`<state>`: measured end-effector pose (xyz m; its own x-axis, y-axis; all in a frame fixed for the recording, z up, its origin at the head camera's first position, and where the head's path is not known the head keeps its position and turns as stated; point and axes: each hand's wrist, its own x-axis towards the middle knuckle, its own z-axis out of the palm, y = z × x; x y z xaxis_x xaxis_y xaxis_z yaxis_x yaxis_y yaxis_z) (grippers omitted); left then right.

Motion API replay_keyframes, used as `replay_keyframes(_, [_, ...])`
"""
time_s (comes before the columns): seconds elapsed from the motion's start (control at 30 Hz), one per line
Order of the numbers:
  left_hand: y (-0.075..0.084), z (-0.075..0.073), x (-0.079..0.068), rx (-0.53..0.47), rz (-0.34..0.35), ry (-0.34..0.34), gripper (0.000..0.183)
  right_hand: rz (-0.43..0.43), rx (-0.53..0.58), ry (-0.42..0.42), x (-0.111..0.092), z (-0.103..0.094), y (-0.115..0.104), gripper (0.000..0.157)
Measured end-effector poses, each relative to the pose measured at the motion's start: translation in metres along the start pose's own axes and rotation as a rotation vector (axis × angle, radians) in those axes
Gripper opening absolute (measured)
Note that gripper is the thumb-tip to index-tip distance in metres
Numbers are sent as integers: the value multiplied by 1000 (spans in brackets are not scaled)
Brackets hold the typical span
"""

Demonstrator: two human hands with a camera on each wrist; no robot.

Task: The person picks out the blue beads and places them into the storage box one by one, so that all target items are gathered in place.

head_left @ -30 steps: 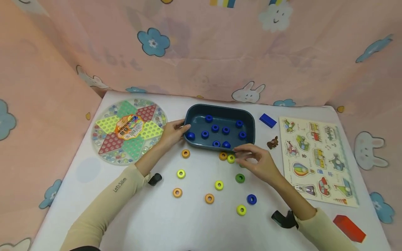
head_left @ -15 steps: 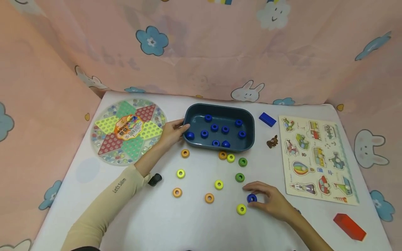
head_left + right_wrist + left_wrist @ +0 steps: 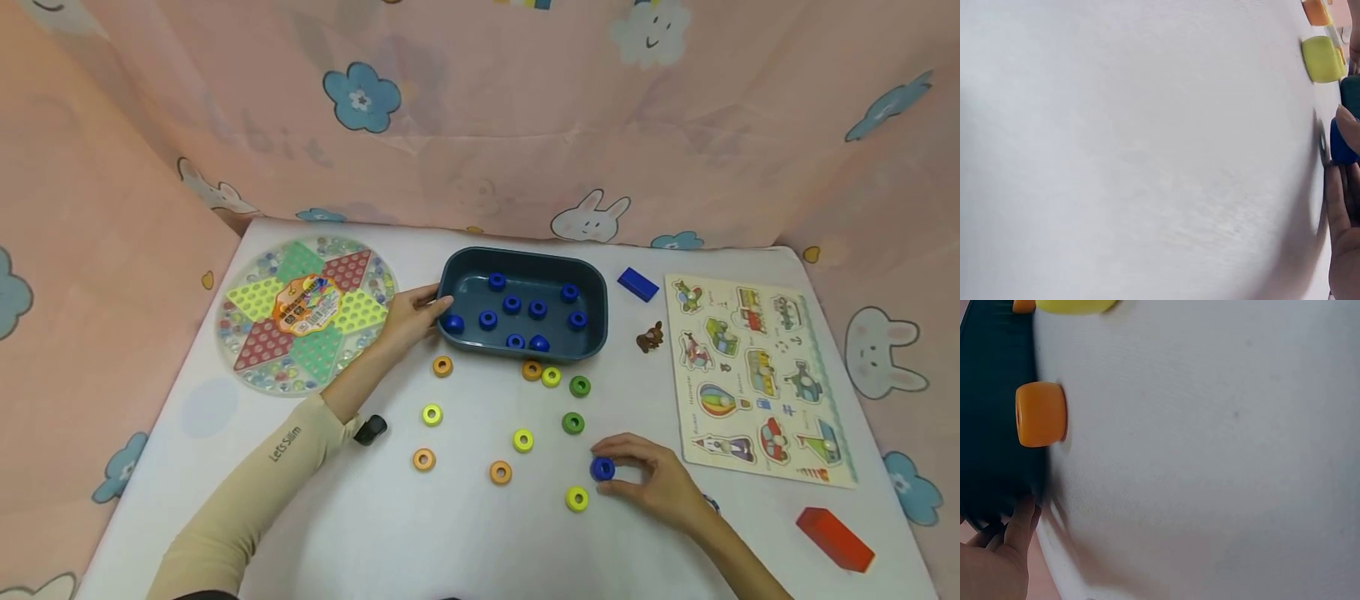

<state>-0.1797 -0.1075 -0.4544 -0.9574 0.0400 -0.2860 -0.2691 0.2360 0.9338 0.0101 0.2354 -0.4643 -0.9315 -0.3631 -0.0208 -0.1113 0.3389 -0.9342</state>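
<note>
A dark teal plastic tray [image 3: 525, 333] stands at the back middle of the table, with several blue ring beads [image 3: 537, 308] and two rounded blue pieces [image 3: 453, 323] inside. My left hand [image 3: 411, 321] grips its left end, thumb over the rim; the left wrist view shows those fingers [image 3: 1019, 528] against the tray's side. Toward the front right, my right hand [image 3: 660, 487] pinches a blue ring bead [image 3: 602, 468] between thumb and fingers. The right wrist view catches only part of that bead at its edge, with the thumb [image 3: 1349, 128] across it.
Loose orange [image 3: 500, 472], yellow [image 3: 577, 499] and green [image 3: 573, 423] ring beads lie in front of the tray. A round marble board [image 3: 307, 312] is left; a picture puzzle [image 3: 757, 379], blue block [image 3: 638, 284], brown animal figure [image 3: 650, 337] and red block [image 3: 835, 539] are right.
From the tray's front edge, my right hand has come toward me to the loose blue ring bead and taken hold of it. The bead has shifted slightly. My left hand keeps its place.
</note>
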Motion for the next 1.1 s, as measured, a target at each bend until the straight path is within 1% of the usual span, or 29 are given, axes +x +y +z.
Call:
replay_keyframes(0.1, [-1,-1,0,-7,-12,2,47,-6,37,8,9,-4,-2,40])
replay_keyframes(0.17, [-1,-2,0,-10,-20,3,48,-25,24,14,18,-8,-3,40])
replay_keyframes(0.33, [0,-2,0,-8,-30,10,48,-137,0,-4,52,-17,-9,39])
replay_keyframes(0.4, [0,-2,-1,-14,-27,5,48,-175,-11,-8,69,-19,-17,38])
replay_keyframes(0.47, [0,-2,-1,-22,-24,0,48,-193,-27,-8,86,-19,-31,37])
replay_keyframes(0.53, [0,-2,-1,-28,-21,-6,48,-200,-47,-3,101,-19,-44,35])
replay_keyframes(0.6, [-1,-1,-1,-30,-18,-6,48,-194,-72,5,116,-18,-51,35])
replay_keyframes(0.67, [-1,-1,-1,-31,-15,-5,48,-182,-96,5,131,-18,-49,35])
replay_keyframes(0.8, [-1,1,0,-31,-14,-6,48,-175,-141,14,159,-19,-34,35])
replay_keyframes(0.83, [-1,1,0,-31,-16,-9,48,-174,-148,17,163,-19,-36,35])
replay_keyframes(0.97, [-1,2,0,-27,-20,-12,49,-163,-197,31,180,-19,-29,34])
replay_keyframes(1.1, [-2,1,0,-22,-18,-15,49,-152,-244,37,192,-17,-21,35])
